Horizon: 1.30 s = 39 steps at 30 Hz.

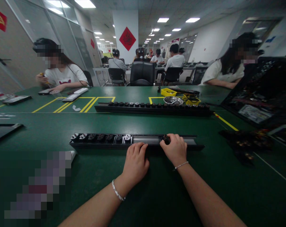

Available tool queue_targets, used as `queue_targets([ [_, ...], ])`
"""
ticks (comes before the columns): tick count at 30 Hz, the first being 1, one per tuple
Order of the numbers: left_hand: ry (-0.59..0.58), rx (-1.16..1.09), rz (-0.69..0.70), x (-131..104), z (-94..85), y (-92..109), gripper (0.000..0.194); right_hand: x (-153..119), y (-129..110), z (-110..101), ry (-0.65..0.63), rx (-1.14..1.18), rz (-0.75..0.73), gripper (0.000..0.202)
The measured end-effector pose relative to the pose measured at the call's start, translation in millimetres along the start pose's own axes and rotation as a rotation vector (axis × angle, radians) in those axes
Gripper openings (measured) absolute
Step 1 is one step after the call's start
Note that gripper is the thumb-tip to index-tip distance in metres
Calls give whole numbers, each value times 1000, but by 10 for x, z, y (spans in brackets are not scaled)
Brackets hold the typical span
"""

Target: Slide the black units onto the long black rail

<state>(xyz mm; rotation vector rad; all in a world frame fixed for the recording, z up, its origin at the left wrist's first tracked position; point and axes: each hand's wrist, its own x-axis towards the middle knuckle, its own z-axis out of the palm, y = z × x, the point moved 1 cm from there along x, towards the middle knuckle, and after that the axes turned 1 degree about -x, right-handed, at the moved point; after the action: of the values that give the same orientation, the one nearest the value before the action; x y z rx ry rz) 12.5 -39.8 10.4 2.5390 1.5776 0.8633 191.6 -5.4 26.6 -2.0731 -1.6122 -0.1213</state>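
Observation:
A long black channel (93,146) lies across the table in front of me, its inside showing a grey strip. Several black socket modules (109,138) sit in a row in its left part; the one at the row's right end (127,138) has bright metal contacts. My right hand (175,147) pinches a dark round socket module (166,139) over the channel's right part, inside or just above it; I cannot tell which. My left hand (135,162) lies with its fingertips on the channel's front edge, just right of the row, thumb apart, with nothing visible in it.
A second black channel (154,111) filled with similar modules lies farther back. Behind it are a yellow bin (168,92) and a metal bowl (173,100). Dark loose parts (247,142) lie right, below a large dark open case (263,91). Co-workers sit across the table.

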Motion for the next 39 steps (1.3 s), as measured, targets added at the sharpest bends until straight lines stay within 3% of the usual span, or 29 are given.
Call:
queue_targets([
  [8, 16, 5, 8, -14, 19, 12, 52, 7, 113, 52, 34, 42, -128, 25],
  [39, 5, -20, -1, -3, -1, 8, 54, 35, 221, -12, 58, -22, -12, 24],
])
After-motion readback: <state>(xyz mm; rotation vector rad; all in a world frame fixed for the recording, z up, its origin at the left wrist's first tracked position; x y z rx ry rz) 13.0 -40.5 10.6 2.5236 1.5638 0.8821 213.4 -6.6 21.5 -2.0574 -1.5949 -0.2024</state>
